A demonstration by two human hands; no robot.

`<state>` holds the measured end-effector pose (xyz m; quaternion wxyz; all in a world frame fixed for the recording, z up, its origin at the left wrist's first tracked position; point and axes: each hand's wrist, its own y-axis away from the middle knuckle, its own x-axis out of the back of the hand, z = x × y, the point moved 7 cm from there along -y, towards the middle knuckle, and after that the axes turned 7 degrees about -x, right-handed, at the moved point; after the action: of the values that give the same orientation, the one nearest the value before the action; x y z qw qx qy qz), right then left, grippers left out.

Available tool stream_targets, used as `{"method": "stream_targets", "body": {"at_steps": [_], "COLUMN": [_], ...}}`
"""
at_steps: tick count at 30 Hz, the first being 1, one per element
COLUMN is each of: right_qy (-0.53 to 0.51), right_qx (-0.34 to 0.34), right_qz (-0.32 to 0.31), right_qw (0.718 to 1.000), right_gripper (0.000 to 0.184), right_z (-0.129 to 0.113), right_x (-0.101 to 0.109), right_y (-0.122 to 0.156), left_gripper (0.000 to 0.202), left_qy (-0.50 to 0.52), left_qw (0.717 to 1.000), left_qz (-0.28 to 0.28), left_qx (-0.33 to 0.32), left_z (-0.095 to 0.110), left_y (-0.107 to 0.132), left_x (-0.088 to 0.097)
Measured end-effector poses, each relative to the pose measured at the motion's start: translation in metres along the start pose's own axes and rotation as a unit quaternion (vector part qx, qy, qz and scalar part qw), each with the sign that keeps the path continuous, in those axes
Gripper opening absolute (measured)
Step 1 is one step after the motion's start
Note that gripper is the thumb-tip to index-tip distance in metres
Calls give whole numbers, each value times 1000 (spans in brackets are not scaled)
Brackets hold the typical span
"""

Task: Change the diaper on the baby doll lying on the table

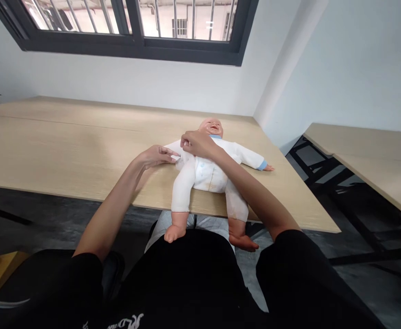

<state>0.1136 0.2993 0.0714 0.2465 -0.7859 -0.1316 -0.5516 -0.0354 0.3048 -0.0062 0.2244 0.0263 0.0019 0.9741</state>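
White cotton romper (209, 171) on a baby doll (212, 128) is being pinched by the right hand (195, 144), while its sleeve (173, 148) is being touched by the open left hand (155, 156).

a black short-sleeved top (183, 278) with white lettering (130, 320), pale grey trousers (157, 230)

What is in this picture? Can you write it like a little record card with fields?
Main thing: baby doll, lying on its back, feet past the table edge
Clothes: white suit, with blue collar and cuff
Left hand: fingertips at the suit's sleeve
Right hand: on the suit, near the doll's chest
Surface: wooden table
Behind: barred window
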Motion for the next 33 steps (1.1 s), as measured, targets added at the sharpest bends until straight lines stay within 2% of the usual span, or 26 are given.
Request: {"method": "stream_targets", "body": {"at_steps": [4,6,10,11,14,18,21,25,27,31,33], "right_qy": [-59,-88,-115,-113,-99,-86,-84,-89,-90,-88,-88], "right_qx": [-15,-12,-11,-18,-40,-43,-40,-44,-44,-44,-46], "right_qz": [3,11,27,26,23,21,16,13,15,14,10], "right_qw": [998,996,993,993,994,995,996,995,995,995,995], "right_gripper": [18,18,18,18,15,16,16,17,17,16,16], "right_z": [15,23,32,33,36,37,38,37,36,34,34], "right_x": [-6,-8,-9,-10,-14,-17,-18,-18,-17,-16,-16], "right_y": [7,8,5,4,3,3,4,6,7,8,9], "left_gripper": [53,54,31,27,31,48,36,20,18,24,30], "left_qy": [-31,-35,-84,-98,-120,-141,-189,-286,-363,-513,-533], "left_qw": [999,999,973,967,966,971,963,936,908,833,822], "left_qz": [9,24,148,162,134,26,-38,-25,-20,1,14], "left_qx": [3,-29,-154,-170,-184,-194,-188,-202,-208,-208,-200], "left_z": [-8,-8,6,8,12,8,-3,-10,-11,-11,-12], "left_y": [-3,-7,-6,-6,-6,-9,-12,-15,-15,-15,-15], "left_x": [-2,-2,13,15,9,-14,-30,-32,-31,-27,-24]}}
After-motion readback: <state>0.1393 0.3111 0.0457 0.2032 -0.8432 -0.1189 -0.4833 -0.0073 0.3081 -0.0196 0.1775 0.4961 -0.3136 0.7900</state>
